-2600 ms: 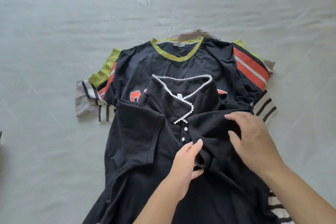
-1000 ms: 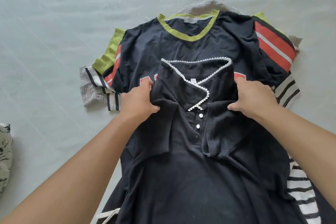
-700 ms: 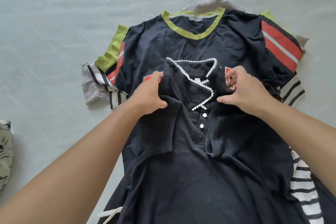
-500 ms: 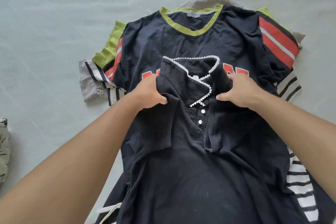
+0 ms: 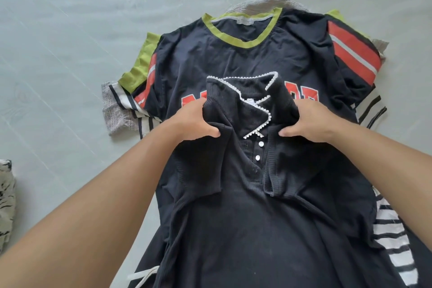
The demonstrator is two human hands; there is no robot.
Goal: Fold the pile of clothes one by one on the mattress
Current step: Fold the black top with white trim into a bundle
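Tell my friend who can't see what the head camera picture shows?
Two hands, left hand and right hand, grip the shoulders of a black dress with a pearl-edged collar. It lies on a pile of clothes on a pale mattress.

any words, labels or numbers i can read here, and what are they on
Red block letters on the chest of the black jersey: mostly hidden by the black collared top and both hands; only fragments show, and the right end looks like "OE", uncertain.
Neck label inside the jersey's green collar: too small and blurred to read.
No other text is visible.
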